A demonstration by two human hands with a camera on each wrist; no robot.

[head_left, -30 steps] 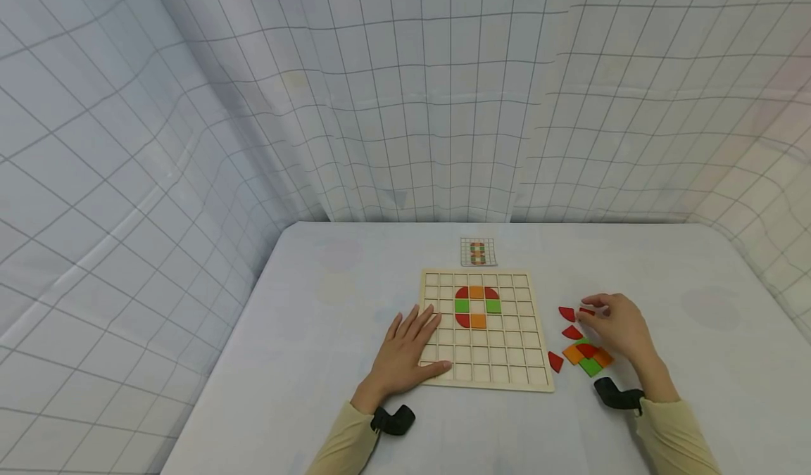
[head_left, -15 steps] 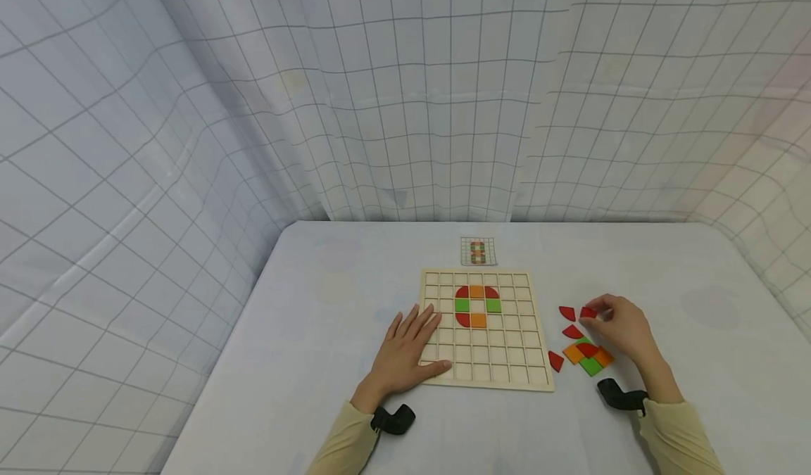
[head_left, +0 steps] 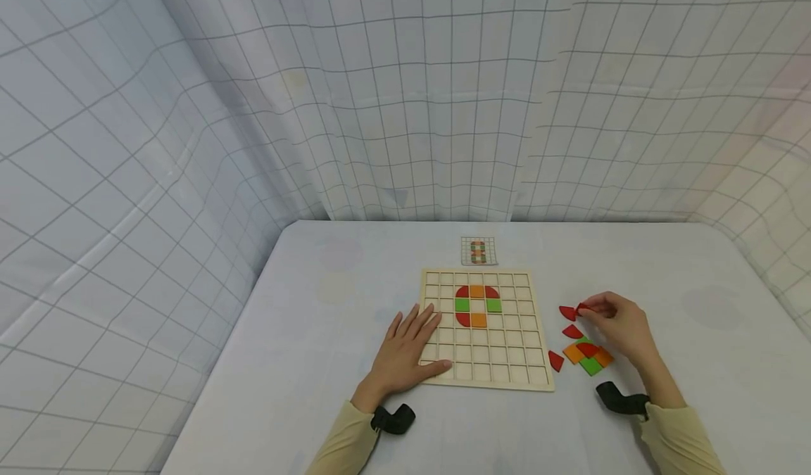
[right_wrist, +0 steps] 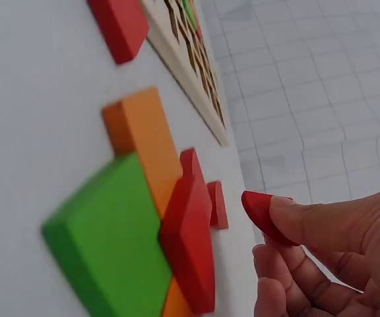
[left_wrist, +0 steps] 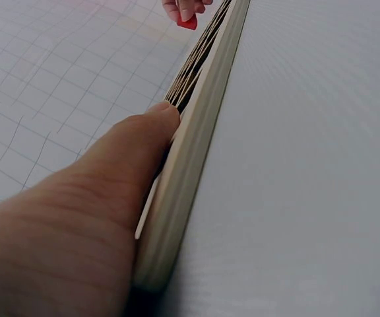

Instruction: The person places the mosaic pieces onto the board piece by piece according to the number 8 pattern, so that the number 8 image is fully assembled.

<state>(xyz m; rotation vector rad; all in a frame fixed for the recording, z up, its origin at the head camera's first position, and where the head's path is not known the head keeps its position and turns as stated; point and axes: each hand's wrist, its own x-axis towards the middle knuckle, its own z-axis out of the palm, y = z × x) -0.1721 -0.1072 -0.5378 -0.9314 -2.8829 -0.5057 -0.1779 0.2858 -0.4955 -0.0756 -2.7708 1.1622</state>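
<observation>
A wooden grid board (head_left: 507, 355) lies on the table, with a ring of red, orange and green tiles set in its upper middle cells. My left hand (head_left: 404, 357) rests spread over the board's left side; in the left wrist view the thumb (left_wrist: 134, 148) lies against its edge. To the right of the board, my right hand (head_left: 624, 327) pinches a red quarter-circle tile (right_wrist: 261, 212) between thumb and fingers, raised above the table. Close by lie other red quarter-circle tiles (head_left: 573, 331) and a small heap with orange tiles (head_left: 573, 352) and a green tile (head_left: 591, 366).
Behind the board lies a small pattern card (head_left: 478, 251) with a coloured grid drawing. One red tile (head_left: 555, 361) lies just off the board's right edge. Checked white curtains (head_left: 418, 109) hang behind the table and at its sides.
My right hand has lifted the red quarter-circle tile from the table and turned it in the fingers. The left hand and the tiles on the board have stayed put.
</observation>
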